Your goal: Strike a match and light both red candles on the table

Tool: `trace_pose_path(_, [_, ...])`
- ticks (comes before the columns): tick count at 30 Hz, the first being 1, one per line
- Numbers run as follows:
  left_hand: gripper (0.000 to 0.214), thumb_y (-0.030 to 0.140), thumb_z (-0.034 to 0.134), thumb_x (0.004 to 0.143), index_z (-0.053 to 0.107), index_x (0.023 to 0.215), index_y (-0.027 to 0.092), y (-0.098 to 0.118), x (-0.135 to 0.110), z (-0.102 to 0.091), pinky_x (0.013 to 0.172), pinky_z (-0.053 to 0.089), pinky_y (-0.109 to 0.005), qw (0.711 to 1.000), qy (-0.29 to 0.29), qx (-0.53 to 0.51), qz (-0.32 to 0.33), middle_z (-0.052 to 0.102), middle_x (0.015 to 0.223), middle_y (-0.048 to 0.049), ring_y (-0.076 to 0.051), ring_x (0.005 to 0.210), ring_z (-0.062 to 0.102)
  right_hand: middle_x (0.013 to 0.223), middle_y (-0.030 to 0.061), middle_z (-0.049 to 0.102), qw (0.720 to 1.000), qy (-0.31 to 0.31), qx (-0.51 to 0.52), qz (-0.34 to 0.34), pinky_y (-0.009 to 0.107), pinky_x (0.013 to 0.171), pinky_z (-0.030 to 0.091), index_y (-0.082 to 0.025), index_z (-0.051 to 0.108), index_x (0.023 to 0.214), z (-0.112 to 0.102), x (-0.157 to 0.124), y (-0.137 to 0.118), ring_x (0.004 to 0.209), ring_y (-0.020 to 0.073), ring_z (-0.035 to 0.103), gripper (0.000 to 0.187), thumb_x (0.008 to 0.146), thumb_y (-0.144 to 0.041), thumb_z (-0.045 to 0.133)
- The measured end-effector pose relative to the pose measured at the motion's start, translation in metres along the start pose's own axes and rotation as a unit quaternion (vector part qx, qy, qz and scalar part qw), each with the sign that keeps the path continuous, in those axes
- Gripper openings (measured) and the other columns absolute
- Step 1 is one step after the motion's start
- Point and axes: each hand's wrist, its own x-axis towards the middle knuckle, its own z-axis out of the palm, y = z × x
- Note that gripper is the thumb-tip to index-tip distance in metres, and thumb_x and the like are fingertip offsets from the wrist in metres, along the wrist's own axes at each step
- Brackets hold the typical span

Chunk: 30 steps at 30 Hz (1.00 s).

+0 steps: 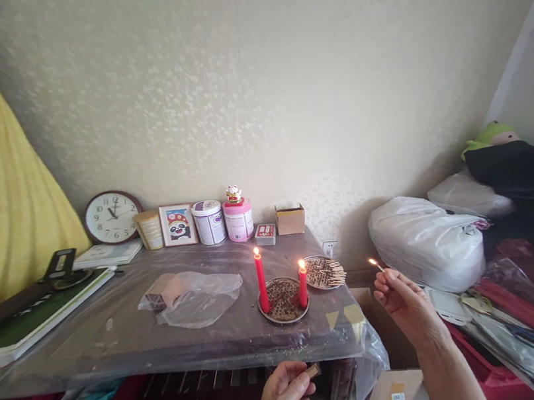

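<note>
Between the fingertips of my right hand (405,303) is a burning match (378,265), held up to the right of the table, its flame apart from the candles. My left hand (286,391) grips a small matchbox (313,371) in front of the table's near edge; most of the box is hidden by the fingers. Two red candles stand lit on a round metal plate (287,319): a tall candle (262,284) on the left and a short candle (303,288) on the right. Behind them, a second plate (316,286) bears many used-looking matchsticks (337,272).
A plastic sheet covers the table (209,349). On it lie a clear plastic bag (202,300) and a brownish block (163,290). Along the wall stand a clock (113,216), a picture frame (178,225), tins and a small carton (291,220). Stuffed white bags (427,243) sit at right.
</note>
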Motion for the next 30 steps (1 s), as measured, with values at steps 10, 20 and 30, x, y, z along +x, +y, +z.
trace_pose_path(10, [0.039,0.048,0.076,0.064,0.066,0.088,0.018,0.001,-0.003,0.003,0.080,0.047,-0.032,1.000,-0.001,0.008,0.006,0.073,0.102,-0.0096,-0.022,0.090,0.065,0.077,0.0069,0.073,0.960,0.090,-0.263,-0.037,0.033,0.067,0.048,-0.019,0.071,0.078,0.006,0.007,0.035,0.073,0.0245,0.065,0.032,0.066,-0.048,0.062])
trace_pose_path(20, [0.046,0.053,0.077,0.058,0.066,0.085,0.018,0.001,-0.003,0.005,0.081,0.046,-0.033,1.000,0.012,0.009,0.002,0.073,0.105,-0.0115,-0.023,0.090,0.065,0.076,0.0073,0.070,0.941,0.086,-0.315,-0.083,0.034,0.067,0.049,-0.020,0.068,0.070,0.028,0.011,0.060,0.069,0.0230,0.065,0.030,0.067,-0.048,0.056])
trace_pose_path(30, [0.043,0.052,0.076,0.061,0.066,0.086,0.019,-0.001,-0.002,0.004,0.080,0.047,-0.032,1.000,-0.005,0.015,-0.001,0.073,0.102,-0.0101,-0.023,0.090,0.065,0.081,0.0076,0.066,0.930,0.064,-0.347,-0.106,0.032,0.067,0.049,-0.019,0.068,0.072,0.038,0.017,0.073,0.072,0.0221,0.064,0.028,0.074,-0.042,0.053])
